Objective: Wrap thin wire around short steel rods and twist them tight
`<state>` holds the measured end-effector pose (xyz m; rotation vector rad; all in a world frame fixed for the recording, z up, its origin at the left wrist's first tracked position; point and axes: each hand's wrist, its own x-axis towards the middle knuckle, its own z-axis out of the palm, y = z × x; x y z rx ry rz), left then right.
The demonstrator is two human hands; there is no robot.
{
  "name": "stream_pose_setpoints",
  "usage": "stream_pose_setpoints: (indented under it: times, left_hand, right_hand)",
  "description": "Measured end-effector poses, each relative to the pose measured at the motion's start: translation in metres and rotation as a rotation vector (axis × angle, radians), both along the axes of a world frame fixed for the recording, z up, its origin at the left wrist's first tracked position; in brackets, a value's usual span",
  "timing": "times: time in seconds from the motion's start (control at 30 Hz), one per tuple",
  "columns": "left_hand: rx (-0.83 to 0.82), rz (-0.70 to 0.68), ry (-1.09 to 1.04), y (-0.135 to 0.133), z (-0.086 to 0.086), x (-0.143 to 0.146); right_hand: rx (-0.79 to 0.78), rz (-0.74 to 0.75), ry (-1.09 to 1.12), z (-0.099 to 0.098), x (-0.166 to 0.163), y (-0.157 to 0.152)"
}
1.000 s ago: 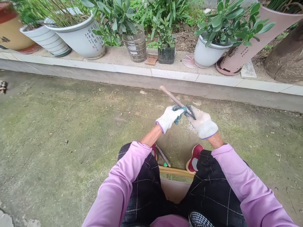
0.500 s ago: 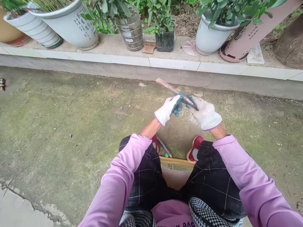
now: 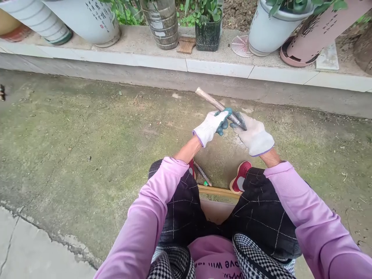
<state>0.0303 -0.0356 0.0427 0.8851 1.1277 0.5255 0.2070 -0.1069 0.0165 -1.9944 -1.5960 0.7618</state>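
Observation:
Both hands wear white work gloves with dark green-blue coated fingers. My left hand (image 3: 211, 124) is closed round the middle of a wooden stick (image 3: 209, 99), held slanted above the ground. The stick's pale, bare end points up and to the left. Its other end has a dark, shiny, ridged covering, perhaps a winding; I cannot tell the material. At this dark end my right hand (image 3: 252, 132) is closed, its fingertips partly hidden behind the stick. Below, between my feet, lies another thin rod (image 3: 202, 172) with a small green piece (image 3: 205, 183) by its lower end.
A low tiled ledge (image 3: 217, 69) runs across ahead, bearing several potted plants, among them a white pot (image 3: 274, 29) and a black square pot (image 3: 208, 35). Mossy concrete ground (image 3: 116, 135) spreads around. My red shoe (image 3: 240, 175) stands by a yellowish wooden bar (image 3: 217, 191).
The view has tilted down slightly, so the ledge and pots sit higher. My left hand has shifted a little along the stick, closer to my right hand.

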Motion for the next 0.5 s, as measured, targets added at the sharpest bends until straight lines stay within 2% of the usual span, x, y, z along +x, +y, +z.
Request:
stream_pose_setpoints:
  times: [0.07, 0.1, 0.23, 0.3, 0.4, 0.47, 0.5]
  left_hand:
    - [0.005, 0.006, -0.016, 0.0006, 0.0004, -0.0009]
    - [0.009, 0.005, -0.026, 0.0006, 0.0014, -0.0017]
    - [0.013, -0.01, -0.057, -0.0009, 0.0062, -0.0041]
    - [0.009, -0.021, -0.056, -0.0007, 0.0056, -0.0035]
    - [-0.012, -0.005, -0.023, 0.0014, 0.0013, -0.0014]
    - [-0.03, 0.022, -0.004, 0.0028, 0.0, -0.001]
    - [-0.035, 0.032, -0.002, 0.0032, 0.0005, -0.0013]
  right_hand:
    - [0.022, -0.004, -0.094, -0.0015, -0.0012, 0.001]
    - [0.021, -0.005, -0.02, -0.0017, -0.0009, 0.0006]
    - [-0.091, 0.013, 0.586, 0.0014, 0.0033, -0.0046]
    - [-0.146, -0.001, 0.66, 0.003, 0.004, -0.006]
    - [-0.065, -0.054, 0.345, 0.0018, 0.0019, -0.0039]
    - [0.017, -0.051, 0.092, -0.0003, 0.0005, -0.0012]
    - [0.039, -0.04, 0.034, -0.0009, 0.0003, -0.0003]
